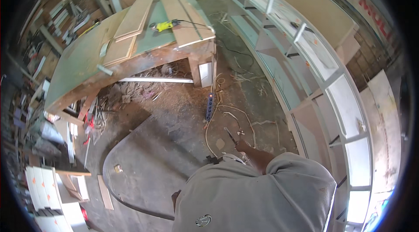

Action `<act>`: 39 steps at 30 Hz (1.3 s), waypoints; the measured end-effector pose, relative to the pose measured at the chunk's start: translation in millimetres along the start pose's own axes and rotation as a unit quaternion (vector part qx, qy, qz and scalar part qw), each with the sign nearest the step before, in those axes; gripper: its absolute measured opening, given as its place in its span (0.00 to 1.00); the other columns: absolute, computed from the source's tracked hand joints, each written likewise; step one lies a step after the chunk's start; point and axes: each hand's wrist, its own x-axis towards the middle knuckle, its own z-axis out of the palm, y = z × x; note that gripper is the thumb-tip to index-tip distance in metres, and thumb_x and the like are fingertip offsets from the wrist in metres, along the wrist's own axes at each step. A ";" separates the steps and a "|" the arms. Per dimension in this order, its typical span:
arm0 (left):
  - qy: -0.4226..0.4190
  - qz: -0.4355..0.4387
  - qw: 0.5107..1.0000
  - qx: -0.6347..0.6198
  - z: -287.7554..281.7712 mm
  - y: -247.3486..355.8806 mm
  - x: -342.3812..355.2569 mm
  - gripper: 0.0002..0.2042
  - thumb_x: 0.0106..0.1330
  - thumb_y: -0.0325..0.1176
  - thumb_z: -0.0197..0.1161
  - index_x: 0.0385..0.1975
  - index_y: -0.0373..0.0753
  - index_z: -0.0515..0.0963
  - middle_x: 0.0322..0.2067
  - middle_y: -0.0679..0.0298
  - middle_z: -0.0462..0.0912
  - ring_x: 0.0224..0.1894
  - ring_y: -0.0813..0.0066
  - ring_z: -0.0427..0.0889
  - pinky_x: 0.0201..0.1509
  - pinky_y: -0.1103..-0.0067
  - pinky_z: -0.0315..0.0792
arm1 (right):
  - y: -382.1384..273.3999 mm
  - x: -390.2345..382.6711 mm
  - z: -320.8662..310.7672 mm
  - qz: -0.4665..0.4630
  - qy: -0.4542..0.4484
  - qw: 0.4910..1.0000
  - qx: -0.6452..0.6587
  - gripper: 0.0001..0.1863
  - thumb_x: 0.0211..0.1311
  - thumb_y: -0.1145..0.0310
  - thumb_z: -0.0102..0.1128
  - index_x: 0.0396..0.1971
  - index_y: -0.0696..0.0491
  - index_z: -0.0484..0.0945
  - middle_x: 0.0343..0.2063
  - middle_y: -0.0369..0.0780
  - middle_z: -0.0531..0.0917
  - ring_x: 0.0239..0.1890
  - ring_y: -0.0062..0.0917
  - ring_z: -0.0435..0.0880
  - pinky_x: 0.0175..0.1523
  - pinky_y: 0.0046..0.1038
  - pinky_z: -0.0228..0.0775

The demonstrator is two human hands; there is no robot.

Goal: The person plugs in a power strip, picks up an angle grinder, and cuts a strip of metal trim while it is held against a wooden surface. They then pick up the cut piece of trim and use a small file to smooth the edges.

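My right hand reaches forward over the floor, closed around a slim tool with a narrow, pale blade-like end. Its exact kind is too small to tell. A pale cable loops across the floor around that spot. Low in the view, my left hand is mostly hidden behind my grey shirt, so its fingers do not show clearly. Beside it lies a large grey sheet with a dark, curved edge; a small light block rests on it.
Ahead stands a workbench with loose boards and a yellow-green power tool. A blue power strip lies on the floor. A long white shelving frame runs along the right. White drawer-like units stand at the lower left.
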 end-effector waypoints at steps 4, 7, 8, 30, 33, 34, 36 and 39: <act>-0.007 0.024 1.000 0.015 -10.3 4.5 19.4 0.16 0.65 0.48 0.56 0.35 0.42 0.82 0.31 0.51 0.86 0.35 0.49 0.85 0.38 0.59 0.77 | 10.5 -7.1 10.3 0.020 0.048 0.999 -0.003 0.21 0.58 0.50 0.64 0.41 0.51 0.86 0.40 0.52 0.86 0.46 0.45 0.86 0.52 0.45 0.78; -0.016 0.030 0.999 0.024 -15.0 4.0 21.9 0.16 0.65 0.48 0.56 0.34 0.42 0.82 0.31 0.51 0.86 0.35 0.49 0.85 0.38 0.59 0.77 | 21.0 -16.6 19.2 0.027 0.038 0.999 0.011 0.21 0.59 0.49 0.63 0.42 0.50 0.86 0.40 0.51 0.86 0.45 0.46 0.87 0.51 0.46 0.78; -0.019 0.032 0.999 0.029 -16.9 3.7 22.8 0.16 0.65 0.48 0.56 0.34 0.42 0.82 0.31 0.51 0.86 0.35 0.49 0.85 0.38 0.59 0.77 | 24.9 -19.5 22.2 0.029 0.036 0.999 0.015 0.21 0.59 0.49 0.63 0.42 0.50 0.86 0.40 0.51 0.86 0.45 0.46 0.87 0.51 0.46 0.78; 0.022 0.019 0.999 0.024 51.5 -27.5 -67.5 0.17 0.66 0.49 0.55 0.31 0.42 0.82 0.28 0.53 0.85 0.34 0.49 0.85 0.37 0.59 0.77 | 0.6 32.0 27.1 -0.103 0.021 0.994 0.044 0.17 0.52 0.61 0.69 0.33 0.62 0.82 0.28 0.50 0.86 0.31 0.36 0.87 0.36 0.40 0.76; 0.026 0.026 0.999 0.012 68.0 -19.1 -70.1 0.17 0.66 0.49 0.55 0.31 0.42 0.82 0.28 0.53 0.85 0.34 0.49 0.85 0.36 0.59 0.77 | 23.3 72.3 36.3 -0.095 -0.026 0.992 0.077 0.21 0.54 0.58 0.66 0.42 0.59 0.82 0.38 0.52 0.84 0.41 0.42 0.84 0.47 0.42 0.74; 0.029 0.032 0.999 0.007 73.5 -15.8 -67.0 0.17 0.66 0.49 0.55 0.31 0.42 0.82 0.28 0.53 0.85 0.34 0.49 0.85 0.36 0.59 0.77 | 33.9 88.4 39.3 -0.064 -0.077 0.990 0.097 0.26 0.56 0.51 0.62 0.49 0.55 0.82 0.50 0.56 0.82 0.53 0.51 0.82 0.60 0.45 0.72; 0.031 0.034 0.999 0.010 74.2 -14.2 -64.6 0.17 0.66 0.49 0.55 0.30 0.42 0.82 0.28 0.53 0.85 0.34 0.49 0.85 0.36 0.59 0.77 | 37.8 88.6 45.1 -0.078 -0.009 0.991 0.108 0.21 0.54 0.59 0.66 0.43 0.59 0.81 0.40 0.52 0.84 0.42 0.42 0.84 0.48 0.41 0.74; 0.025 0.018 0.998 0.048 56.1 -18.0 -73.8 0.17 0.66 0.49 0.55 0.30 0.42 0.82 0.28 0.53 0.85 0.33 0.49 0.85 0.36 0.59 0.77 | -6.2 26.8 28.0 -0.076 0.040 0.994 0.065 0.20 0.56 0.61 0.63 0.46 0.56 0.81 0.40 0.52 0.85 0.44 0.43 0.85 0.50 0.42 0.75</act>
